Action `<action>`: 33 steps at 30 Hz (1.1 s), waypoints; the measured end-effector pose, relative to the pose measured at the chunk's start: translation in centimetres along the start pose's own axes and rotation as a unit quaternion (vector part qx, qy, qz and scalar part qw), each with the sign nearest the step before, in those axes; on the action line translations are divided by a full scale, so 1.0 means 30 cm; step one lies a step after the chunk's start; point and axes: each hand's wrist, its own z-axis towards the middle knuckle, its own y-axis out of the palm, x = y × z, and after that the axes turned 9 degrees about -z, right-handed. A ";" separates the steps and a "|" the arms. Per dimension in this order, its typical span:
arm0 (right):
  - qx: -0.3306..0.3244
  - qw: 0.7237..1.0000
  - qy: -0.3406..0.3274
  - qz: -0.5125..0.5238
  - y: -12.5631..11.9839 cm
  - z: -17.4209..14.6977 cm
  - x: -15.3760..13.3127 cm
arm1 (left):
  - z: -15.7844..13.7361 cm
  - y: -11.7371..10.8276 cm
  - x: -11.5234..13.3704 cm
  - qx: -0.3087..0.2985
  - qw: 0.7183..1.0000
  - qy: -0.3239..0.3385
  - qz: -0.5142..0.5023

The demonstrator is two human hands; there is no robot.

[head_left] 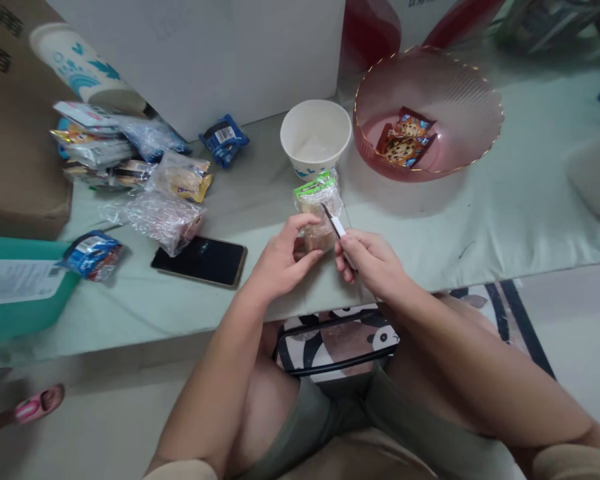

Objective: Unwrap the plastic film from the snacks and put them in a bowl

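My left hand grips the lower left side of a clear-wrapped snack package, thumb in front and fingers curled at its edge. The package has a green strip across its top and pale brown contents. In my right hand is a small knife with a white part and a dark, narrow tip. The tip points up and left, over the package; whether it touches the wrapper I cannot tell. Just behind the package stands a white paper bowl. A pink glass bowl with brown cookie packets is behind and right.
Left of my hands lie a phone, a pile of wrapped snacks and blue packets. A teal container stands at the table's left end. A large white box stands behind. A person's foot in a pink slipper shows lower left.
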 end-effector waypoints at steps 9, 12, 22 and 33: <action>-0.034 0.997 0.015 -0.070 0.031 -0.019 0.004 | -0.011 -0.041 0.010 0.082 0.991 -0.003 -0.110; -0.045 0.991 -0.013 -0.124 0.041 -0.026 0.002 | -0.024 -0.070 0.004 0.112 0.988 0.032 -0.100; 0.089 0.901 -0.135 -0.402 0.011 -0.023 0.017 | -0.061 -0.140 0.009 0.221 0.972 0.059 -0.061; 0.279 0.795 -0.152 -0.517 -0.122 0.110 0.086 | -0.040 0.015 0.074 0.074 0.987 -0.131 0.048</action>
